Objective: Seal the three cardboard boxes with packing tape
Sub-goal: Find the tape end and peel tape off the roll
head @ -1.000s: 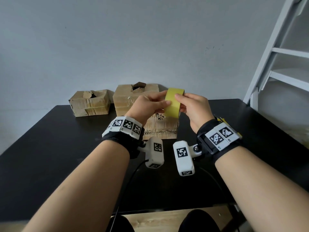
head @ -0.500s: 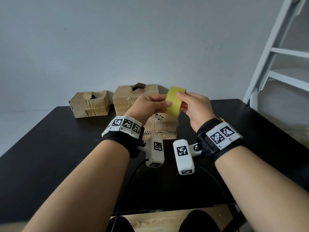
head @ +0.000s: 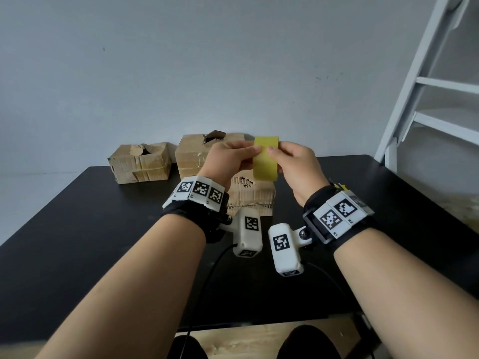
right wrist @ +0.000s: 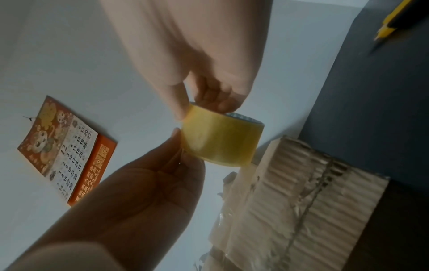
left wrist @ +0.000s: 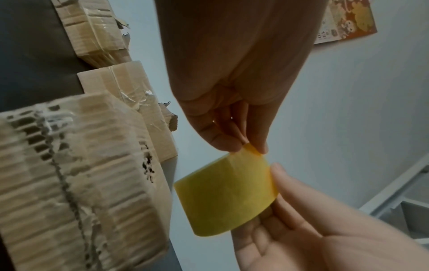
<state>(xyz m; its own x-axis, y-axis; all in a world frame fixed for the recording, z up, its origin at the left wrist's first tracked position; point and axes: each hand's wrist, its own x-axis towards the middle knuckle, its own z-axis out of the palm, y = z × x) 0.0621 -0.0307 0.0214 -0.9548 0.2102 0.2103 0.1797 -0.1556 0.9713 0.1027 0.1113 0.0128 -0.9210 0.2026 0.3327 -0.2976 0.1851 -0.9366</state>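
both hands hold the yellow tape roll (head: pixel 266 158) in the air above the nearest box (head: pixel 255 195). the left hand (head: pixel 229 160) pinches the loose tape end at the roll's edge; the right hand (head: pixel 294 165) grasps the roll with its fingers (right wrist: pixel 178 102) curled round it. three worn boxes sit on the black table (head: pixel 77 229), the two farther ones (head: pixel 141 161) (head: pixel 197 151) with torn tops. no yellow tape shows on any box, so sealing seems not yet begun.

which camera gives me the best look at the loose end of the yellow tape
The left wrist view: there the left hand pinches the lifted loose end off the tape roll in plain sight. In the head view and the right wrist view, fingers hide that end; only the roll's face shows.
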